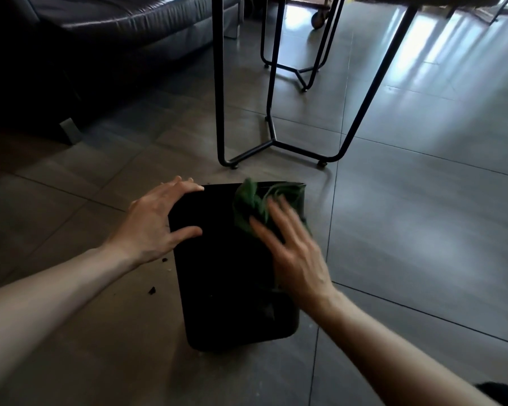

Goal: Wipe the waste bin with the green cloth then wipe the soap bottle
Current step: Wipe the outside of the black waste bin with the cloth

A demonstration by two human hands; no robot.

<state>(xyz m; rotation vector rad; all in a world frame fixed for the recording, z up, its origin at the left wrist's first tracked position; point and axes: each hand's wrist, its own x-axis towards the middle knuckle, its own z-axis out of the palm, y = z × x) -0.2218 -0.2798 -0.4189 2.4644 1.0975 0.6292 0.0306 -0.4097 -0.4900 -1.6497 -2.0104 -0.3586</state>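
— Where's the bin (226, 273)?

— On its side on the floor (408, 230), long axis running away from the person. Left hand (156, 224) rests spread open on its left edge, steadying it.

— And the cloth (251, 206)?

— Under the right hand (291, 247), fingers flat, pressing it at the far right corner. The next stroke probably comes back toward the person. No soap bottle in sight.
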